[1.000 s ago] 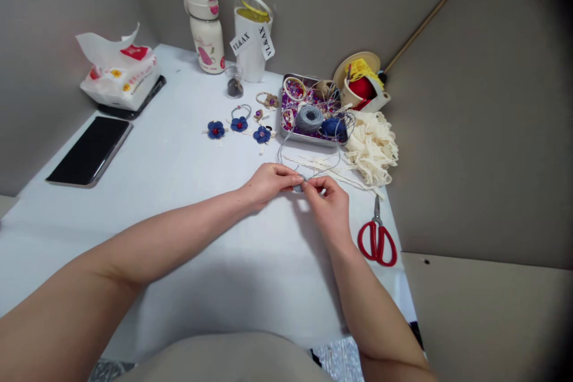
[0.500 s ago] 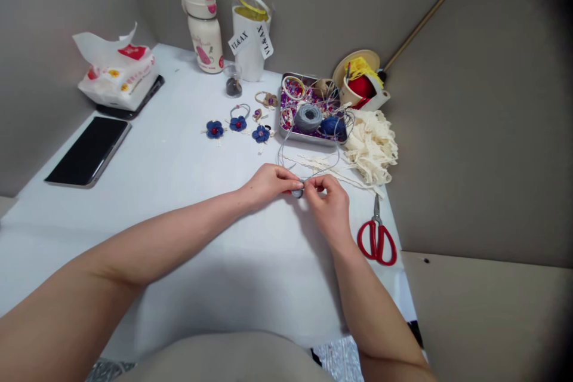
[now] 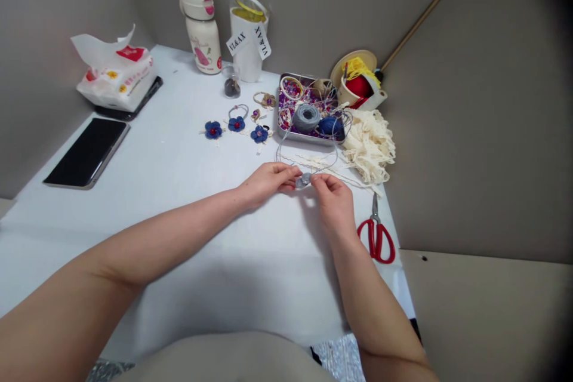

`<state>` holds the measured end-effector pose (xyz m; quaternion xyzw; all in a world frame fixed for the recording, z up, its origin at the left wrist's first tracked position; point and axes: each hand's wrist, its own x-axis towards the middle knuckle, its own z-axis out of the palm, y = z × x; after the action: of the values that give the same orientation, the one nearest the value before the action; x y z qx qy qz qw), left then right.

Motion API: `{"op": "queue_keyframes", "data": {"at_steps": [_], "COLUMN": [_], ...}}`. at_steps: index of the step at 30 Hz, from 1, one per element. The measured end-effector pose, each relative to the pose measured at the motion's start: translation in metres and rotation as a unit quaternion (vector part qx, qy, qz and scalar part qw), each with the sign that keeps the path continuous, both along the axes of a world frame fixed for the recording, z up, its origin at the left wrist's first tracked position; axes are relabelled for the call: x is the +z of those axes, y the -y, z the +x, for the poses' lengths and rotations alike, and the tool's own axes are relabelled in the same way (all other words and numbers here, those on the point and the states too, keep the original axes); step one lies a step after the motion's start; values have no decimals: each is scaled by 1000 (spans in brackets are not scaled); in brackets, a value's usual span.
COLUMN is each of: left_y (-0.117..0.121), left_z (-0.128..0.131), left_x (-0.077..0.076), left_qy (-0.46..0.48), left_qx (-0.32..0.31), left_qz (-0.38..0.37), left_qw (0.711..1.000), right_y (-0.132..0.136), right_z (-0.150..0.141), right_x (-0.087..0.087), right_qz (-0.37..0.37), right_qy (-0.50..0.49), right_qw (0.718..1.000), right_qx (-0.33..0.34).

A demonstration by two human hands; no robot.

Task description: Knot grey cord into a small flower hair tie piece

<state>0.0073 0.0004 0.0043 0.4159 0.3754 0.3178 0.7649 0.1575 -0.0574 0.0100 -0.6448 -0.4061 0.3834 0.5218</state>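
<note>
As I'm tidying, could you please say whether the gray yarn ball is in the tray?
In: the gray yarn ball sits inside the metal tray, behind its front wall.

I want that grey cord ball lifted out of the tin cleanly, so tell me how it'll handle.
The grey cord ball would probably be light and slightly squashy, being wound cord with a hole in its middle. Its rounded side suggests it could roll if pushed, though the tin's raised wall may stop it. Loose grey strands nearby might snag.
</note>
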Motion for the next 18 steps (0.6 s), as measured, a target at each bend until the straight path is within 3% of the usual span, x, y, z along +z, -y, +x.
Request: {"op": "queue_keyframes", "data": {"at_steps": [8, 18], "left_y": [5, 5], "left_z": [-3, 0], "left_x": [3, 3], "left_qy": [27, -45], "left_qx": [-73, -65], "left_qz": [-48, -29], "left_qw": [996, 996], "right_y": [-2, -1], "right_z": [-2, -4], "right_x": [-4, -3], "right_qz": [2, -7], "right_qy": [-53, -49], "right_qw": [998, 999], "right_qx": [-19, -14]}}
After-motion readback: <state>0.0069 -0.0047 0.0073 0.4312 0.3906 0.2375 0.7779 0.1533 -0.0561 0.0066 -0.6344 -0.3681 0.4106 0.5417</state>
